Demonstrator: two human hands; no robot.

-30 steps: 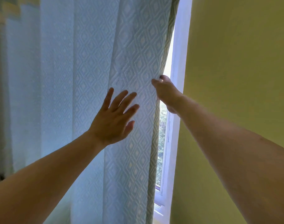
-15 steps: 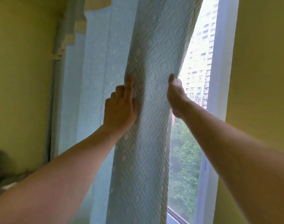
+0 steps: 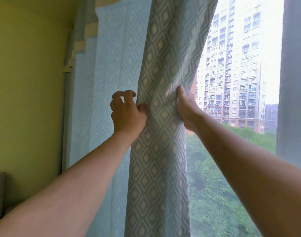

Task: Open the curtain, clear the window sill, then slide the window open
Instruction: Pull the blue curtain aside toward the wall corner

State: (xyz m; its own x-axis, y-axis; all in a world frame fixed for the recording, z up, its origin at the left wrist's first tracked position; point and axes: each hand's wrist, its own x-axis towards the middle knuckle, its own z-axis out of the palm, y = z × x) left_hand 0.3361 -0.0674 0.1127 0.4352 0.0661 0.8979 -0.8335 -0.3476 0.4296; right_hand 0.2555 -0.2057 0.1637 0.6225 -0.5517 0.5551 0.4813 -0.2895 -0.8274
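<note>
The curtain (image 3: 156,117) hangs in the middle of the view, a pale blue cloth with a diamond pattern, gathered into a thick vertical fold between two hands. Its free edge runs down from top right to bottom centre, and to the right of that edge the window (image 3: 232,100) is uncovered. To the left, the rest of the curtain hangs flatter and lighter, reaching the yellow wall (image 3: 26,82).

The left hand (image 3: 127,115) is on the left side of the fold. Its thumb presses into the cloth and the fingers are curled in a loose claw, the tips bent toward the fabric; the index finger meets the fold at its left edge, so the hand is half closed with cloth pinched at the thumb. The right hand (image 3: 185,108) is on the fold's right edge, its thumb lying upward along the front of the cloth. The other fingers go behind the curtain and cannot be seen, but the hand is plainly wrapped round the edge.

Two hands, two bare forearms, one curtain. Both arms reach forward and upward from the lower corners, nearly straight, the hands at about the same height, with the bunched fold between them.

Through the glass stand a tall apartment block (image 3: 235,65) and green trees (image 3: 214,194) below it.
</note>
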